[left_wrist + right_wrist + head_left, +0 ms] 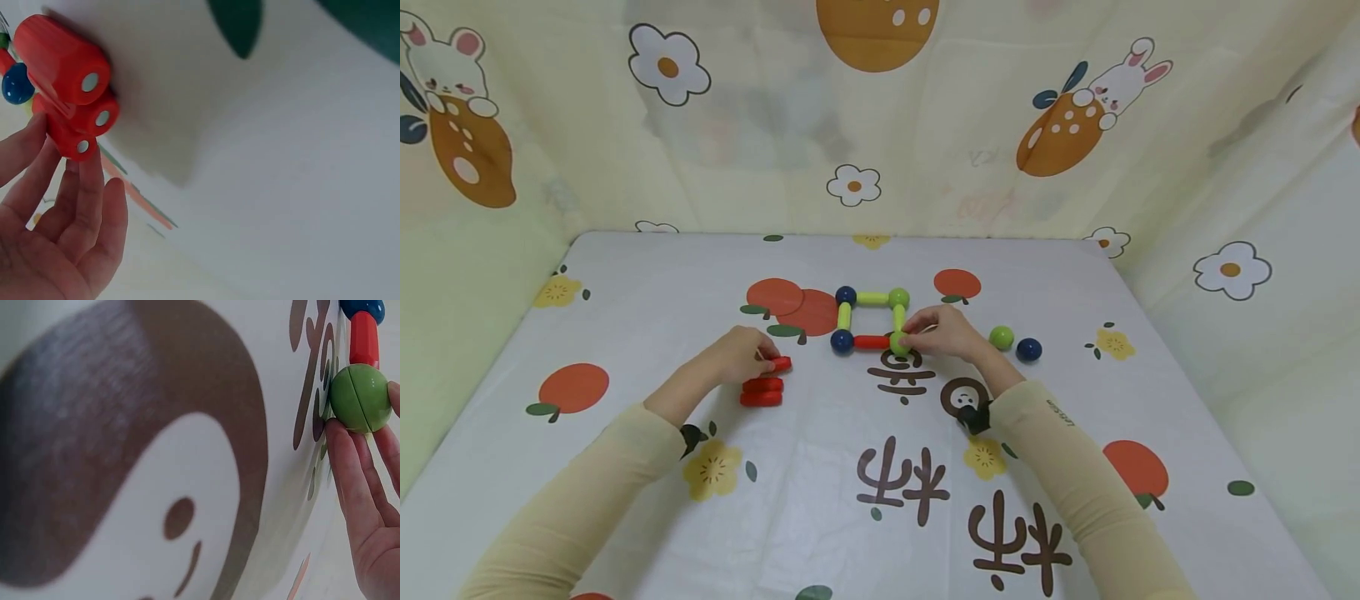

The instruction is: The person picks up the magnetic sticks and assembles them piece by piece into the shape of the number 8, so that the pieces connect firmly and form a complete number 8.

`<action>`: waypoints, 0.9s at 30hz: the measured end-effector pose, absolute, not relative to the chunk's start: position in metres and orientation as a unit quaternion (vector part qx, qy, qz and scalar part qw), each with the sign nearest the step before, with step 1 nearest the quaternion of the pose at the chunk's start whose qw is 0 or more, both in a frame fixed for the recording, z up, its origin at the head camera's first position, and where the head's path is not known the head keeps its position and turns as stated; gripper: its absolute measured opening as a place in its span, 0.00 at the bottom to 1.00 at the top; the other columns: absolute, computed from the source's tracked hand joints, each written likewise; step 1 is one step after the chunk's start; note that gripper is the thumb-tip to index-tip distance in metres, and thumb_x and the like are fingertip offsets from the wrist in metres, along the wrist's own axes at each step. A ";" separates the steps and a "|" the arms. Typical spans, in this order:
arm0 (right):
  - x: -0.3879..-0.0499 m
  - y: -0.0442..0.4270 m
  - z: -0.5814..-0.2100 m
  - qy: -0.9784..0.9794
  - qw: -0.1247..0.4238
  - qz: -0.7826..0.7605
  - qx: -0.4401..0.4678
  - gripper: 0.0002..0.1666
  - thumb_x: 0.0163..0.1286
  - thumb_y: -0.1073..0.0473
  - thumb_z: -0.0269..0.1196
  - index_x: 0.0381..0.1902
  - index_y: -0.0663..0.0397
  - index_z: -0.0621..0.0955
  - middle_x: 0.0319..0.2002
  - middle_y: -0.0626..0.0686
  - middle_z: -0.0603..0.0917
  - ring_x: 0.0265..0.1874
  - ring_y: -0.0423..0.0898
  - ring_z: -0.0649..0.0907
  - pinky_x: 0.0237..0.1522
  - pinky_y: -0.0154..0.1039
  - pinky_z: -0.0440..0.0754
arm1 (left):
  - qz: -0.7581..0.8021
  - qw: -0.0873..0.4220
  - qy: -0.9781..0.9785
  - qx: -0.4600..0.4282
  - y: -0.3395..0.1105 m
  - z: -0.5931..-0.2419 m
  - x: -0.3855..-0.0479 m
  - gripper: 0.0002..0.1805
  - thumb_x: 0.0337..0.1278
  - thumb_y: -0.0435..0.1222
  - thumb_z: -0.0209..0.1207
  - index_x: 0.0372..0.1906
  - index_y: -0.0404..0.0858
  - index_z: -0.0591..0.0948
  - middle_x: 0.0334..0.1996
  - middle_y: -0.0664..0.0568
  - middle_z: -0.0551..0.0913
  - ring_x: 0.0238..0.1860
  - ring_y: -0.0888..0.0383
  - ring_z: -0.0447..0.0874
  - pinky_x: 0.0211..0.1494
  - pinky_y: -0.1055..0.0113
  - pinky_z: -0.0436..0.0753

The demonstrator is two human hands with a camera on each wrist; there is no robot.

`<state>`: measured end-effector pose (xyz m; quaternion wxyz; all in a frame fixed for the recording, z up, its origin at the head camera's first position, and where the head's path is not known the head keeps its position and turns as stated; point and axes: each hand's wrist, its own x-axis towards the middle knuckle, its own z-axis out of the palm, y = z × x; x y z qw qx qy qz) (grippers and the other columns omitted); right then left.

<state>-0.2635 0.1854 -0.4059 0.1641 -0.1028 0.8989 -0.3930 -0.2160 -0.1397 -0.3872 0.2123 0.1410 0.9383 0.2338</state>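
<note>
White printed cloth [805, 500] fills the lower part of the head view, and we see a cream curtain [760, 167] across the top. Near the centre we find a square outline [872, 297] of joined rods and balls, its lower side a red bar [872, 342]. Right of it, the right hand [947, 331] is drawn narrow, fingertips holding the green corner ball [898, 342] at the outline's lower right. Left of centre, the left hand [743, 354] pinches one red rod [782, 364] between thumb and fingers. Just below that, we count two spare red rods [762, 399] lying side by side. Right of centre sit a dark blue ball [1028, 349] and a loose green ball [1002, 337], near each other. In the left wrist view, we make out pale end discs [90, 82] on the red pieces.
</note>
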 end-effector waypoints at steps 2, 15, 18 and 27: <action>-0.264 0.185 -0.406 0.899 0.164 -0.393 -0.103 0.17 0.54 0.52 0.68 0.40 0.55 0.83 0.37 0.52 0.82 0.37 0.47 0.76 0.37 0.36 0.74 | 0.232 0.205 0.940 0.142 -0.138 -0.387 -0.217 0.14 0.58 0.32 0.56 0.48 0.31 0.79 0.37 0.43 0.79 0.38 0.51 0.75 0.37 0.66 0.78; -0.267 0.184 -0.407 0.899 0.167 -0.392 -0.100 0.17 0.55 0.52 0.67 0.41 0.55 0.82 0.39 0.53 0.81 0.34 0.46 0.78 0.35 0.34 0.75 | 0.244 0.164 0.947 0.128 -0.118 -0.384 -0.218 0.15 0.57 0.33 0.57 0.47 0.28 0.77 0.34 0.44 0.80 0.36 0.51 0.76 0.40 0.62 0.78; -0.267 0.184 -0.407 0.899 0.170 -0.391 -0.098 0.17 0.56 0.52 0.67 0.41 0.54 0.82 0.39 0.53 0.81 0.34 0.46 0.77 0.36 0.34 0.75 | 0.256 0.162 0.945 0.121 -0.113 -0.385 -0.219 0.15 0.56 0.33 0.58 0.47 0.28 0.78 0.34 0.44 0.80 0.35 0.51 0.76 0.39 0.63 0.79; -0.266 0.183 -0.405 0.897 0.176 -0.394 -0.095 0.17 0.56 0.53 0.67 0.41 0.55 0.82 0.40 0.53 0.81 0.33 0.45 0.79 0.36 0.34 0.76 | 0.287 0.180 0.936 0.099 -0.096 -0.385 -0.218 0.19 0.55 0.36 0.60 0.49 0.30 0.78 0.38 0.42 0.81 0.39 0.51 0.77 0.40 0.64 0.79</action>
